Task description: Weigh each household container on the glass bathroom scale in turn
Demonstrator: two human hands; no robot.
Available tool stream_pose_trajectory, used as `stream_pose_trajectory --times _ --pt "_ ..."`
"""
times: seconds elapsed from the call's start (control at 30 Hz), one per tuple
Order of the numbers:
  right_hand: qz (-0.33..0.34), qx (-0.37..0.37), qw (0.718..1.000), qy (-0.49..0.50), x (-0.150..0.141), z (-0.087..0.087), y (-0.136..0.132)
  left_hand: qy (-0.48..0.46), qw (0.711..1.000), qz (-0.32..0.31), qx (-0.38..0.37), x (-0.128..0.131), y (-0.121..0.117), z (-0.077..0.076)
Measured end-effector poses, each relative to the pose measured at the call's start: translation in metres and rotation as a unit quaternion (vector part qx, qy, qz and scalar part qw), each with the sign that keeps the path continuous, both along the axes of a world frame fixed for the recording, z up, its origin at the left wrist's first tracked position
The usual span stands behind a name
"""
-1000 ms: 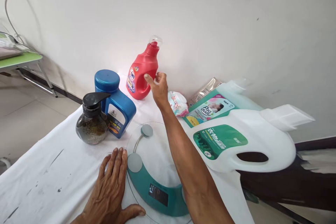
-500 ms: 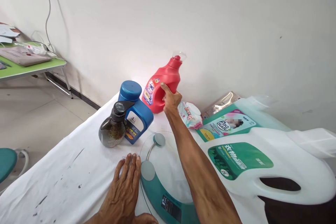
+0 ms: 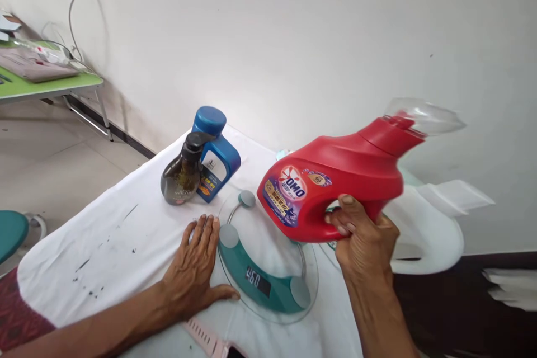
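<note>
My right hand [image 3: 366, 243] is wrapped round the handle of a red OMO laundry detergent bottle [image 3: 356, 159]. The bottle is raised and tilted, its clear cap pointing right. Under its lower end is a round glass scale [image 3: 279, 286] with a teal band and a lit display. My left hand [image 3: 196, 268] lies flat on the white cloth at the scale's left edge, fingers stretched, thumb reaching the glass rim. Just beyond its fingertips stand a dark pump bottle [image 3: 180, 179] and a blue bottle [image 3: 229, 158], side by side.
A large white jug [image 3: 444, 240] lies behind my right hand, mostly hidden. A pink-strapped watch [image 3: 205, 337] rests at the near edge of the white tablecloth [image 3: 121, 251]. The wall closes off the back. A green table [image 3: 88, 83] and a teal stool [image 3: 12, 235] are at left.
My right hand has brought the red bottle from the back of the table toward me and right, lifting it and tipping it further over. My left hand stays beside the scale.
</note>
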State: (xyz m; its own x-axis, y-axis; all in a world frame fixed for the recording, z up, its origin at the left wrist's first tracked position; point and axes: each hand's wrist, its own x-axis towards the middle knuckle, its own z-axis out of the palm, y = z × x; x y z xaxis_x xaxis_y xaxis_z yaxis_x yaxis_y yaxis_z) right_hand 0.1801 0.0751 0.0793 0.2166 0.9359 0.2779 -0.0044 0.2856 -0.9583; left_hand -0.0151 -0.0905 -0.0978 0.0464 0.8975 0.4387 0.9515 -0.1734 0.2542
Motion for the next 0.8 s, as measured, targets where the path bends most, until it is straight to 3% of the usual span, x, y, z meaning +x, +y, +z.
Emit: stream_pose_trajectory --times 0.13,0.27,0.47,0.67,0.8 --pt "-0.012 0.003 1.0 -0.01 0.027 -0.009 -0.044 -0.02 0.999 0.0 -0.04 0.0 0.0 0.004" --pt "-0.021 -0.005 1.0 0.009 0.036 -0.023 -0.066 -0.031 0.998 -0.004 -0.052 -0.003 0.002 0.009" --pt "-0.024 0.008 0.999 0.019 0.032 -0.044 -0.074 -0.027 0.997 -0.013 -0.066 -0.005 0.002 0.015" --pt "-0.001 0.059 0.998 -0.037 0.036 -0.05 -0.075 -0.034 0.996 -0.018 -0.08 -0.006 0.004 0.022" --pt "-0.095 0.096 0.987 -0.085 0.062 -0.071 -0.077 -0.036 0.996 -0.021 -0.073 -0.006 0.004 0.022"
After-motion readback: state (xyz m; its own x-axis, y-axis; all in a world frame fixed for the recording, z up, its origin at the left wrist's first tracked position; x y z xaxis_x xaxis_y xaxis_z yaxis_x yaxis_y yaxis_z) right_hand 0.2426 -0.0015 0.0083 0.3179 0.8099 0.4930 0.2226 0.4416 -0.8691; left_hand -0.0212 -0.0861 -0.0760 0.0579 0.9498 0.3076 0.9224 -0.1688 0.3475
